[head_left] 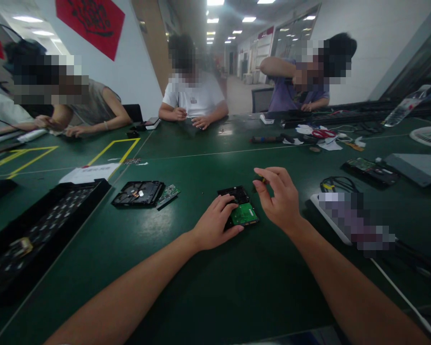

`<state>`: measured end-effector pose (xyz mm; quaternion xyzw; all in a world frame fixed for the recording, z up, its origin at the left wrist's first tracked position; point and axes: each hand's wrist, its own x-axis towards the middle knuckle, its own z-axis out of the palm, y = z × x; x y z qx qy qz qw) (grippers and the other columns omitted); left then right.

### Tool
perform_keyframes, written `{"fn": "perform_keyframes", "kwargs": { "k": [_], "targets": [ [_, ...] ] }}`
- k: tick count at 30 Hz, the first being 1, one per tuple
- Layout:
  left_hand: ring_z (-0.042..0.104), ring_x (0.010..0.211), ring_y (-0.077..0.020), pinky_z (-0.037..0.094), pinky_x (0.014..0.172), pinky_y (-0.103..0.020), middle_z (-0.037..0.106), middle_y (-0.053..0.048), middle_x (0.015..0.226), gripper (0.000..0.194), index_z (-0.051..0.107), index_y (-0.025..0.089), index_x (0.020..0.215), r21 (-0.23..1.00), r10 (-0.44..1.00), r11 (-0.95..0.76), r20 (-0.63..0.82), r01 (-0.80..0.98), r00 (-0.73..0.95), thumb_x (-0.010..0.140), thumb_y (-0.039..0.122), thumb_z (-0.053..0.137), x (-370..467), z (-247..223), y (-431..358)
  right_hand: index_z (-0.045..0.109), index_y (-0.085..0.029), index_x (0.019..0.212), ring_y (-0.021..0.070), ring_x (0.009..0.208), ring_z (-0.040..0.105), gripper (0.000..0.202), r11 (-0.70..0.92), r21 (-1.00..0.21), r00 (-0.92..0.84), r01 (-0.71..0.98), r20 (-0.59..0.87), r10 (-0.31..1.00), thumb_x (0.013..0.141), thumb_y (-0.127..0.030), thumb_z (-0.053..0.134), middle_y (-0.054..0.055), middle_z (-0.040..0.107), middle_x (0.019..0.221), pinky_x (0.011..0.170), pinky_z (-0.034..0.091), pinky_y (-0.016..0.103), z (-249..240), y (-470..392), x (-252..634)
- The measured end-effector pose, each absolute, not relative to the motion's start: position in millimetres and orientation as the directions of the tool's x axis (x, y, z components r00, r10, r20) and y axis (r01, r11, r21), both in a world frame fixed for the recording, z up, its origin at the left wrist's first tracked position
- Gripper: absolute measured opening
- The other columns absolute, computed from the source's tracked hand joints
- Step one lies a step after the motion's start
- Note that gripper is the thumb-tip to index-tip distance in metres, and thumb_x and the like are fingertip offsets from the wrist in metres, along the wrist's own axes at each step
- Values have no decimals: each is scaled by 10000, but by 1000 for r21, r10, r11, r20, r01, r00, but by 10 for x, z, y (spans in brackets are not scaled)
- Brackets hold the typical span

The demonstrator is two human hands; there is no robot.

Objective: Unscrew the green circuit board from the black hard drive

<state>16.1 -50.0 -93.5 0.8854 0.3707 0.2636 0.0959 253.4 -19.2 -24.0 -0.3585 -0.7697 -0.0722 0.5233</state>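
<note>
A hard drive point(241, 194) lies on the green table in front of me, its green circuit board point(244, 214) facing up. My left hand point(215, 223) holds it from the left, fingers bent over the top and thumb along the near edge. Just right of the drive, my right hand point(280, 196) is raised a little above the table. Its thumb and forefinger pinch a small dark and yellow tool point(262, 180), mostly hidden by the fingers. To the left lie another black hard drive point(138, 193) and a loose circuit board point(169, 194).
At left stands a long black tray point(53, 225) with small parts. A phone point(355, 218) on a white stand, a cable point(339, 183), another drive point(369, 171) and a grey box point(418, 168) are at right. Several people sit across the table point(187, 153).
</note>
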Motion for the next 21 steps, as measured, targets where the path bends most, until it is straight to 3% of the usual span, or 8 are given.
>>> {"fn": "perform_keyframes", "kwargs": {
  "k": [6,15,21],
  "targets": [
    [442,1507,-385,369,1261,-648,481,-191,1570,609,505,208,1462,362,705,-709,392,605,591,976,531,681,156,-913,-506,584,-264,1393,272,1115,687,339,723,-317,-163,614,845,509,1063,-222,522,121,693,1252,935,614,479,-305,-155,2546],
    [439,1509,-380,363,1272,-627,480,-202,1561,611,505,189,1451,344,702,-711,388,613,597,982,543,669,160,-918,-502,610,-284,1358,253,1055,686,327,743,-305,-186,596,847,498,1032,-257,610,105,667,1207,818,646,413,-252,-196,2521],
    [436,1512,-385,358,1271,-635,484,-198,1562,614,504,189,1454,349,702,-711,393,610,593,980,541,672,161,-920,-503,596,-272,1387,265,1101,681,345,738,-295,-184,607,851,491,1051,-215,544,114,668,1222,903,628,462,-277,-172,2533]
  ]
}}
